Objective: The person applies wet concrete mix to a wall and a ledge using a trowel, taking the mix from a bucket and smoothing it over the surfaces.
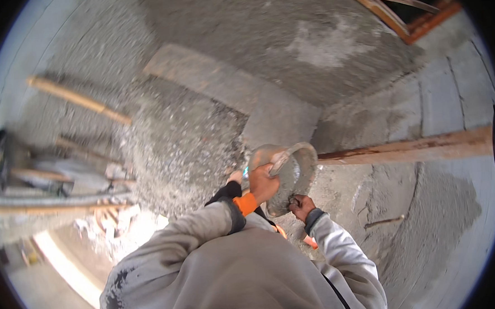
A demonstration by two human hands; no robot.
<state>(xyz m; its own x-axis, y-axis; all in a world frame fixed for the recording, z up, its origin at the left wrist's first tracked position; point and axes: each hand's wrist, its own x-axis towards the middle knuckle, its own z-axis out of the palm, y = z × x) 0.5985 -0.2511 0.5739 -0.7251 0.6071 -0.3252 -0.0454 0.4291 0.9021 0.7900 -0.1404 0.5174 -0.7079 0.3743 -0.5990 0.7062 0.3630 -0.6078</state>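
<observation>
A round grey bucket, coated with cement, hangs or stands tilted in front of my body, and wet grey mortar seems to line its inside. My left hand, with an orange cuff at the wrist, is closed at its left side, around the lower end of the thick curved handle. At the near right rim, my right hand has its fingers curled and pressed together on the bucket's edge. What lies under those fingers is partly hidden.
Rough mortar or gravel covers the floor ahead and left, beside flat grey boards. A wooden post reaches in from the right. Loose timber lies left. A wooden frame is at the upper right, and a short stick rests right.
</observation>
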